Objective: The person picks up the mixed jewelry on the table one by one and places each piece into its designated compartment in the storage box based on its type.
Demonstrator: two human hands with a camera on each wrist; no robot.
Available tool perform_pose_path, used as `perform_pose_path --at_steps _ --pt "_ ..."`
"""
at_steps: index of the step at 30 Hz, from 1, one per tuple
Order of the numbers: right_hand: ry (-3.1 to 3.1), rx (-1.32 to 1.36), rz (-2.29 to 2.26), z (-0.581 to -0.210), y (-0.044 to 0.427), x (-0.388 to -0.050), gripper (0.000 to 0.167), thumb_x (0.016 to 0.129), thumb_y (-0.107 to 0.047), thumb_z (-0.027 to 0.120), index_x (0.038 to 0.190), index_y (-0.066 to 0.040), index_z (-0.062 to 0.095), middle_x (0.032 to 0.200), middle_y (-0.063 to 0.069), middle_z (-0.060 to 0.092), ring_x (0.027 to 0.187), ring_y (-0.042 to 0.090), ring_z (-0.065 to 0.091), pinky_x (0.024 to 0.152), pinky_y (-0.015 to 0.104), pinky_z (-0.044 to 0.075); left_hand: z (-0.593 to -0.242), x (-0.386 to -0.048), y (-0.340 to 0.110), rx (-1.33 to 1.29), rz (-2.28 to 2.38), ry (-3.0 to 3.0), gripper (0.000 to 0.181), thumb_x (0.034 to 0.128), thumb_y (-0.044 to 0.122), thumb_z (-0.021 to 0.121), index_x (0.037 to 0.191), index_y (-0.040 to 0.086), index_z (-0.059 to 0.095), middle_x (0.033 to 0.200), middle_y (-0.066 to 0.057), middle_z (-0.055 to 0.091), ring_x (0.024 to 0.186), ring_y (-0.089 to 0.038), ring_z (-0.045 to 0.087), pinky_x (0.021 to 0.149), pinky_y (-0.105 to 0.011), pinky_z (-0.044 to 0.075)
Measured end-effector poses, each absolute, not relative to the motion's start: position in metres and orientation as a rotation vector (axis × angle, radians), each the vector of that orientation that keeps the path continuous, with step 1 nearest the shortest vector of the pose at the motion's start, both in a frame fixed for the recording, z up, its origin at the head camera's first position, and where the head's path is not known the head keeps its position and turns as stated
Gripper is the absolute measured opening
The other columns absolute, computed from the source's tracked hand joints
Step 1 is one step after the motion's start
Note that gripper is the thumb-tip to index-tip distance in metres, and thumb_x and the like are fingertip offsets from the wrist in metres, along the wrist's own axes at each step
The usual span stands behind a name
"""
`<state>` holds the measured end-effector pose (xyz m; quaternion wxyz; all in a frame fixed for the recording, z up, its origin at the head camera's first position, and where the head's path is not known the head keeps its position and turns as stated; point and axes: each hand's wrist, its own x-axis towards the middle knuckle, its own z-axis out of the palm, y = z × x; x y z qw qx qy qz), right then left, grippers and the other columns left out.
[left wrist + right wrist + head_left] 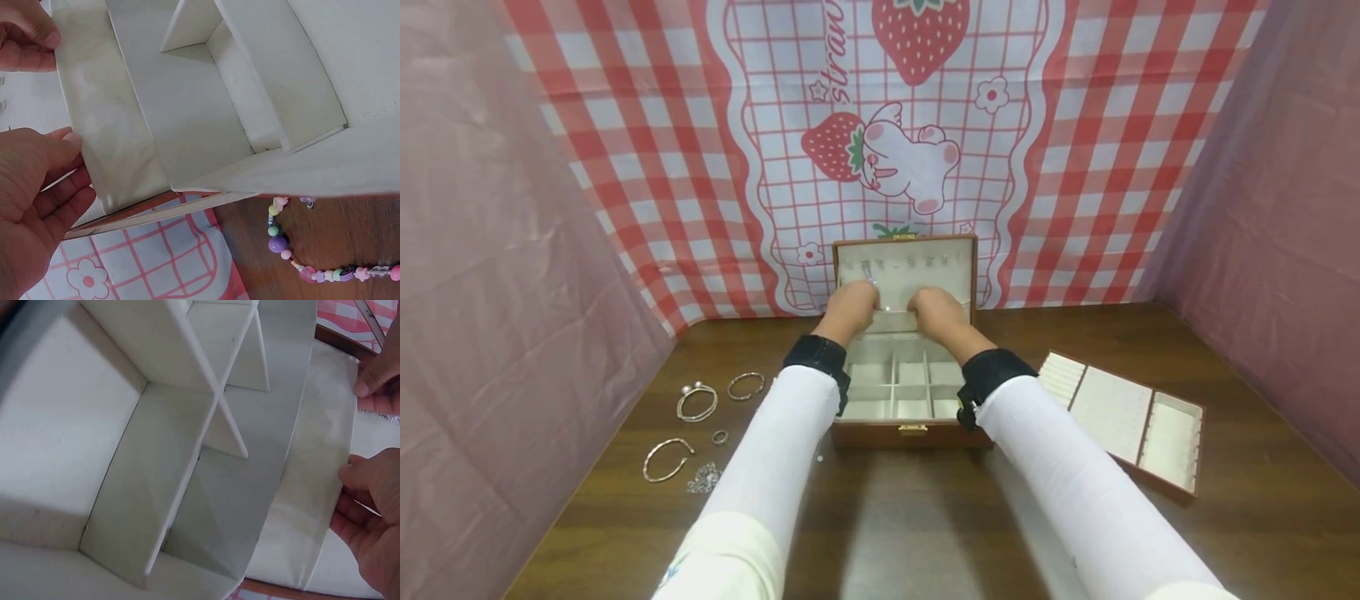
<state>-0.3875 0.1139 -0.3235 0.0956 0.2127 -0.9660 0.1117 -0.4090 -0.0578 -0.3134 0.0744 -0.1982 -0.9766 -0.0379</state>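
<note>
An open jewelry box [912, 434] with a compartmented cream interior stands at the centre, its lid raised. Across the lower lid runs a cream fabric pocket [103, 106], [312, 469]. The left hand [852, 307] pinches the pocket's top edge on the left, thumb outside and fingers behind, as the left wrist view [37, 194] shows. On the right, the right hand [938, 312] pinches the same edge, also seen in the right wrist view [378, 506]. A thin silvery chain [869, 273] hangs from the lid beside the left hand.
Left of the box lie bracelets [697, 402], an open bangle [658, 450], a ring [720, 437] and a heap of chain [704, 478]. A divided tray [1112, 410] lies at the right. The left wrist view shows a colourful bead string [278, 244] on the wooden table.
</note>
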Motion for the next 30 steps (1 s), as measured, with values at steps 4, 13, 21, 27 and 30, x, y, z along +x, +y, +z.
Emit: perform_pose_path --at_steps 4,13,21,27,30 --pt "-2.827 0.62 0.365 -0.32 0.119 -0.386 0.031 0.086 0.007 0.052 0.109 0.003 0.071 0.113 0.018 0.068 0.108 0.034 0.062 0.095 0.041 0.048 -0.312 -0.409 -0.058 -0.562 -0.101 -2.895 0.009 0.0847 0.006 0.068 0.092 0.01 0.073 0.099 -0.007 0.071 0.091 -0.026 0.066 0.078 -0.041 0.054" --pt "-2.813 0.644 0.402 -0.316 0.131 -0.382 0.031 0.082 0.008 0.052 0.104 0.004 0.072 0.108 0.018 0.069 0.106 0.035 0.062 0.093 0.043 0.049 -0.309 -0.4 -0.063 -0.495 -0.177 -2.868 0.011 0.0834 0.001 0.063 0.085 0.008 0.072 0.094 -0.008 0.071 0.087 -0.028 0.066 0.075 -0.041 0.055" --pt "-2.82 0.689 0.5 -0.303 0.158 -0.371 0.026 0.084 0.004 0.055 0.102 0.004 0.073 0.105 0.019 0.07 0.104 0.036 0.063 0.09 0.047 0.05 -0.292 -0.386 -0.071 -0.517 -0.3 -2.872 0.02 0.08 0.002 0.059 0.086 0.012 0.076 0.094 -0.001 0.071 0.086 -0.023 0.063 0.071 -0.039 0.053" --pt "-2.809 0.712 0.627 -0.303 0.174 -0.354 0.022 0.087 -0.006 0.064 0.106 0.003 0.072 0.102 0.018 0.071 0.086 0.03 0.065 0.074 0.043 0.053 -0.288 -0.373 -0.079 -0.538 -0.356 -2.897 0.018 0.081 0.009 0.065 0.092 0.014 0.078 0.101 -0.002 0.072 0.095 -0.026 0.065 0.078 -0.04 0.054" --pt "-2.798 0.723 0.679 -0.302 0.177 -0.341 0.024 0.09 -0.012 0.066 0.109 0.001 0.072 0.104 0.016 0.07 0.086 0.027 0.064 0.072 0.041 0.052 -0.287 -0.365 -0.084 -0.562 -0.383 -2.879 0.014 0.0855 0.015 0.066 0.093 0.013 0.078 0.099 -0.003 0.073 0.095 -0.025 0.066 0.081 -0.039 0.053"
